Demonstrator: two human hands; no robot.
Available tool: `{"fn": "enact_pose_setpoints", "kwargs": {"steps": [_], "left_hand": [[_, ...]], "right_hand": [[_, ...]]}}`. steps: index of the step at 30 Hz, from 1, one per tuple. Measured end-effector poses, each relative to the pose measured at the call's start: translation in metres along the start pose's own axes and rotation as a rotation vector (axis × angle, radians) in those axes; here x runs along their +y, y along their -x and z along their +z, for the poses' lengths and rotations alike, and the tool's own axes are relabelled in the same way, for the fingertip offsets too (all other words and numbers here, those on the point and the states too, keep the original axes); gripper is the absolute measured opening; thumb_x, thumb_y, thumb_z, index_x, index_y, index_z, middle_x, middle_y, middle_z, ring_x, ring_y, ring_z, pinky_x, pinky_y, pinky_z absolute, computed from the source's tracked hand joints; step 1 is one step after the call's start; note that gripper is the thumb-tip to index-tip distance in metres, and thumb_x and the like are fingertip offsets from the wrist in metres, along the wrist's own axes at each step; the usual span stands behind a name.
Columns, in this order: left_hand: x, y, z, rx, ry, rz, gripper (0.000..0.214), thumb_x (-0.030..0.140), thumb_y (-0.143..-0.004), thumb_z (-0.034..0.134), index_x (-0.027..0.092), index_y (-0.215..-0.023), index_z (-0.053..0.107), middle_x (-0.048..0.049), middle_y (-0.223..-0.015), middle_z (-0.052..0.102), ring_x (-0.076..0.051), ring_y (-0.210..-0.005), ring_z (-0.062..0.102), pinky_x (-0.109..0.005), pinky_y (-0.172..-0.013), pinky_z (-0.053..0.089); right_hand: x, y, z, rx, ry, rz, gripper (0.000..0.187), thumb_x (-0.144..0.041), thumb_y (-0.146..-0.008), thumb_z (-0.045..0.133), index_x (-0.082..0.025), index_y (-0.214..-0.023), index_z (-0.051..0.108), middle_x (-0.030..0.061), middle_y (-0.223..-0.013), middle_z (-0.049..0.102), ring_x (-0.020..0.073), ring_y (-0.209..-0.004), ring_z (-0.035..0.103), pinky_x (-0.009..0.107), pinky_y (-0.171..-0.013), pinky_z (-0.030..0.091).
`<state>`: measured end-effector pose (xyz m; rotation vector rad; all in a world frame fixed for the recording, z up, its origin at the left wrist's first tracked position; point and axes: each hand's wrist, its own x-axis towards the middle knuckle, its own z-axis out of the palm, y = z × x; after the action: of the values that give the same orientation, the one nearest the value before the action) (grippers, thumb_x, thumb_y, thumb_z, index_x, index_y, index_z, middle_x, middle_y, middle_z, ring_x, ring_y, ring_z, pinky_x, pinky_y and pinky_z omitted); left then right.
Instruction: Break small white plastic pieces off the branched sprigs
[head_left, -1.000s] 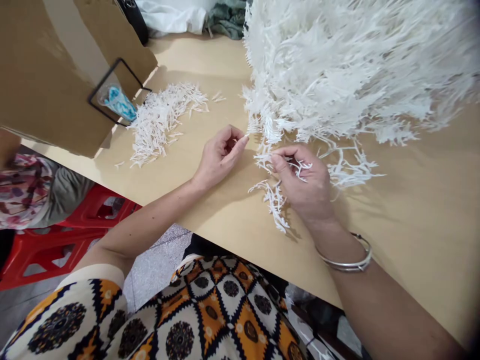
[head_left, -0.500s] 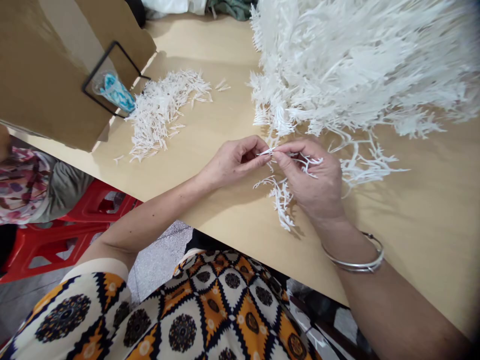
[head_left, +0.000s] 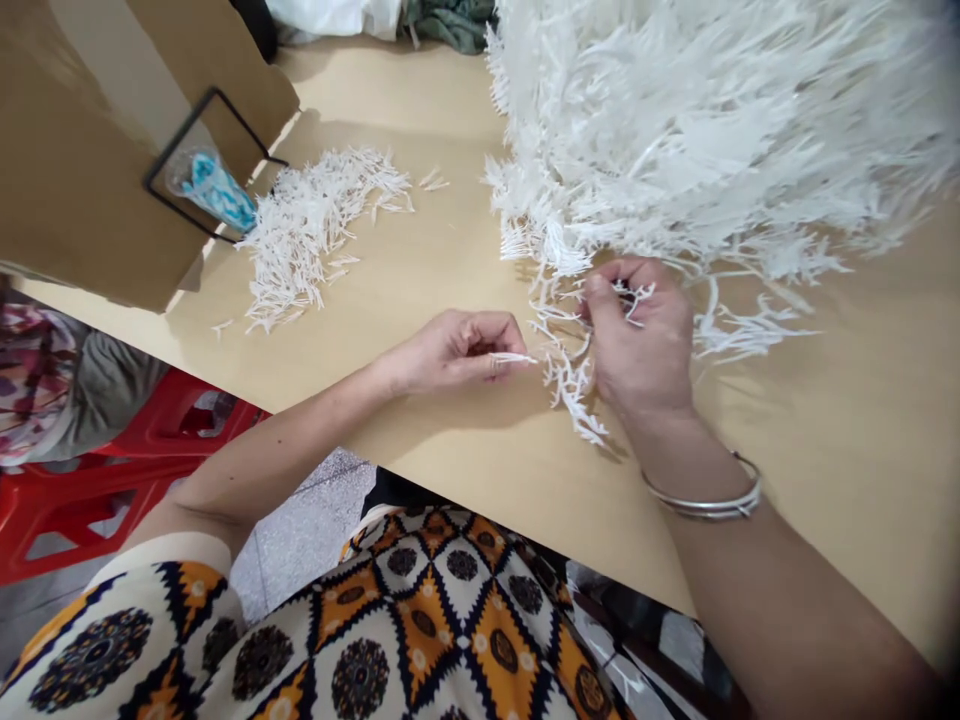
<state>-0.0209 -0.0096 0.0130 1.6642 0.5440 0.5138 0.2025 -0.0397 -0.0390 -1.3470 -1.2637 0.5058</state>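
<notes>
My left hand [head_left: 457, 352] rests on the tan table [head_left: 450, 250] with its fingers pinched on a small white plastic piece [head_left: 514, 357] that sticks out to the right. My right hand [head_left: 641, 335], with a silver bangle [head_left: 709, 500] on its wrist, is closed on a branched white plastic sprue [head_left: 570, 380] whose lower end lies on the table. Just behind both hands rises a big heap of white plastic sprues [head_left: 712, 130].
A smaller pile of loose white pieces [head_left: 307, 230] lies at the left of the table, beside a brown cardboard box [head_left: 82, 170] with a black wire frame and a blue-patterned object [head_left: 214, 190]. A red stool [head_left: 97, 480] and another person's floral clothing [head_left: 37, 370] are at the left.
The hands met at the sprue, then parted: my left hand drew back towards me holding a single small piece, while my right hand lifted the sprue towards the heap.
</notes>
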Motion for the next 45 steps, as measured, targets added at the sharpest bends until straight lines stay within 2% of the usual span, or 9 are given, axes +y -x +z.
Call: {"fn": "enact_pose_setpoints", "kwargs": {"steps": [2, 5, 9, 11, 16, 20, 30, 34, 45], "left_hand": [[-0.009, -0.002, -0.007, 0.174, -0.051, 0.035, 0.048, 0.067, -0.1, 0.072, 0.02, -0.093, 0.064, 0.0, -0.078, 0.065, -0.01, -0.067, 0.058, -0.026, -0.066, 0.051], [-0.033, -0.005, -0.035, 0.717, -0.285, 0.145, 0.043, 0.068, -0.105, 0.061, 0.025, -0.114, 0.061, -0.0059, -0.103, 0.07, -0.015, -0.086, 0.066, -0.034, -0.079, 0.06], [-0.052, 0.001, -0.073, 1.291, -0.813, 0.214, 0.078, 0.067, -0.099, 0.071, 0.031, -0.16, 0.037, -0.0111, -0.167, 0.041, -0.028, -0.16, 0.039, -0.054, -0.132, 0.039], [-0.047, 0.004, -0.07, 1.208, -0.939, 0.266, 0.076, 0.064, -0.1, 0.071, 0.028, -0.161, 0.042, -0.0123, -0.173, 0.034, -0.031, -0.167, 0.029, -0.055, -0.138, 0.027], [-0.011, 0.003, -0.013, 0.637, -0.891, 0.191, 0.04, 0.058, -0.111, 0.055, 0.026, -0.131, 0.069, -0.013, -0.154, 0.065, -0.029, -0.147, 0.059, -0.051, -0.122, 0.039], [-0.004, 0.0, 0.009, 0.45, -0.833, 0.272, 0.032, 0.052, -0.113, 0.057, 0.026, -0.125, 0.071, -0.0078, -0.141, 0.075, -0.023, -0.135, 0.068, -0.044, -0.117, 0.033], [-0.014, -0.002, -0.002, 0.377, -0.689, 0.155, 0.018, 0.041, -0.102, 0.078, 0.026, -0.111, 0.074, 0.0018, -0.104, 0.084, -0.016, -0.096, 0.075, -0.041, -0.109, 0.034], [-0.011, -0.001, -0.001, 0.335, -0.588, 0.15, 0.031, 0.055, -0.105, 0.069, 0.026, -0.113, 0.076, -0.0012, -0.103, 0.083, -0.017, -0.096, 0.075, -0.042, -0.107, 0.039], [-0.012, -0.001, -0.004, 0.493, -0.531, 0.184, 0.027, 0.047, -0.109, 0.063, 0.022, -0.103, 0.069, -0.0025, -0.097, 0.079, -0.014, -0.087, 0.071, -0.033, -0.087, 0.051]], "right_hand": [[0.001, -0.002, -0.001, 0.019, -0.06, 0.049, 0.021, -0.046, -0.099, 0.075, -0.026, -0.098, 0.071, -0.0013, -0.08, 0.063, 0.0154, -0.067, 0.056, 0.035, -0.067, 0.052], [-0.004, 0.001, 0.0, 0.017, -0.184, 0.076, 0.019, -0.045, -0.092, 0.083, -0.028, -0.096, 0.074, -0.0004, -0.083, 0.068, 0.0153, -0.066, 0.061, 0.035, -0.062, 0.053], [-0.01, 0.008, 0.002, 0.012, -0.259, 0.08, 0.017, -0.043, -0.092, 0.084, -0.031, -0.097, 0.073, -0.0007, -0.085, 0.069, 0.0163, -0.067, 0.066, 0.037, -0.065, 0.061], [-0.012, 0.01, 0.003, -0.027, -0.277, 0.071, 0.012, -0.04, -0.098, 0.078, -0.031, -0.103, 0.073, 0.0003, -0.092, 0.07, 0.0167, -0.072, 0.07, 0.038, -0.071, 0.065], [-0.023, 0.017, 0.004, -0.13, -0.29, 0.052, 0.013, -0.031, -0.101, 0.073, -0.031, -0.114, 0.073, 0.0021, -0.104, 0.076, 0.0198, -0.086, 0.077, 0.043, -0.087, 0.068], [-0.036, 0.019, 0.005, -0.085, -0.23, 0.016, 0.012, -0.025, -0.094, 0.079, -0.028, -0.104, 0.073, 0.0026, -0.099, 0.078, 0.0202, -0.09, 0.077, 0.04, -0.085, 0.067], [-0.046, 0.02, 0.004, -0.186, -0.311, 0.056, 0.017, -0.025, -0.089, 0.085, -0.027, -0.102, 0.074, 0.004, -0.101, 0.083, 0.0218, -0.095, 0.083, 0.039, -0.086, 0.071], [-0.045, 0.02, 0.003, -0.187, -0.283, 0.032, 0.016, -0.025, -0.09, 0.084, -0.027, -0.103, 0.074, 0.0042, -0.102, 0.083, 0.0212, -0.096, 0.083, 0.038, -0.088, 0.072], [-0.047, 0.02, 0.004, -0.174, -0.109, -0.01, 0.01, -0.019, -0.088, 0.083, -0.027, -0.093, 0.078, 0.0013, -0.094, 0.08, 0.0181, -0.086, 0.078, 0.036, -0.084, 0.068]]}}
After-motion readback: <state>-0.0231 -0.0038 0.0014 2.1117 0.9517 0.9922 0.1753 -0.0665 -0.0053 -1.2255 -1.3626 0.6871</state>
